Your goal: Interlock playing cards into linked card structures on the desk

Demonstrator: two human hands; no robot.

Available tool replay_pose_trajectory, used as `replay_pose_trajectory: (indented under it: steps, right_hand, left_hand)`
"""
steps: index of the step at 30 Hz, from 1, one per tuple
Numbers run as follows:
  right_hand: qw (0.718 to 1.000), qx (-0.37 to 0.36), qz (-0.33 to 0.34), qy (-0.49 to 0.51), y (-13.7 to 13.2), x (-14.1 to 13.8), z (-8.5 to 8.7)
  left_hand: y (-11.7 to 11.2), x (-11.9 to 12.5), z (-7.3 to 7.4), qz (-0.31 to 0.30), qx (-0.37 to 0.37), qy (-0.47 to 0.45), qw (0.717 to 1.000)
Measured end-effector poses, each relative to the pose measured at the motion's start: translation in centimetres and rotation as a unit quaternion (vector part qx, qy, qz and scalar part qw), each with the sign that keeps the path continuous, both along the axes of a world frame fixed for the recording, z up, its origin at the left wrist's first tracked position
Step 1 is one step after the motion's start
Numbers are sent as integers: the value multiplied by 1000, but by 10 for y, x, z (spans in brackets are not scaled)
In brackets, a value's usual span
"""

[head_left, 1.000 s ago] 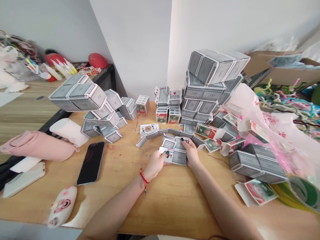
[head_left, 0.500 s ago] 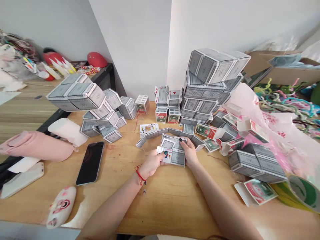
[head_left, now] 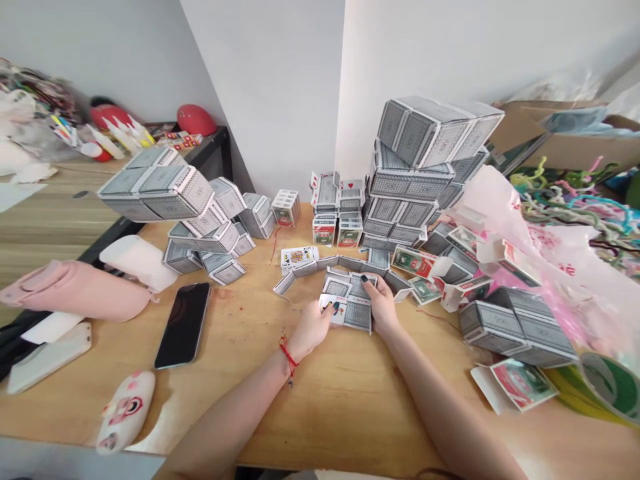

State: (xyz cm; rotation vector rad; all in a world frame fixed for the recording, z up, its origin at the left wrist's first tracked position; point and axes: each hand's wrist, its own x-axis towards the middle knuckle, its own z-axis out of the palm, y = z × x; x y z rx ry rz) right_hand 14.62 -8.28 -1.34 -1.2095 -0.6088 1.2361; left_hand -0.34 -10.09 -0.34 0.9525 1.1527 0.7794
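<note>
Hands (head_left: 311,329) holding playing cards (head_left: 357,313), black phone (head_left: 183,327), wooden table (head_left: 325,413)
</note>
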Motion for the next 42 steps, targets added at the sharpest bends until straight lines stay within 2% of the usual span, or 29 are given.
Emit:
replay_pose_trajectory:
  steps: [2,5,8,12,14,16,21,26,36,39,42]
  right_hand:
    - [999,-11,23,38,-1,3,5]
    - [993,12,88,73,-3,5,14]
    - [988,48,142,36,-7,2,19]
    - [987,81,98,-101,-8,-4,17]
    - [981,83,77,-158,-7,-3,13]
    - [976,81,87,-184,-6,0,10]
    - [975,74,93,-187,-5,5,10]
    - [977,75,89,-181,-6,3,11]
    - [974,78,97,-187,-7,4,8]
    - [975,92,91,-180,-8,4,6]
    - [982,104,80,-136,-6,3,6]
  left_hand:
    - [2,-1,-1,0,14,-18,1000]
    - [6,-6,0,22,51,-24,998]
    - [9,-14,3,60,121,26,990]
    - [10,-19,7,76,203,96,972]
    - [10,-20,6,72,213,114,968]
    - [11,-21,4,67,200,118,970]
    - [15,-23,3,41,201,116,972]
    - [16,-21,5,45,205,116,971]
    - [14,-19,-13,54,204,156,965]
    - [13,-15,-10,66,211,147,964]
    - [11,-13,0,65,270,118,953]
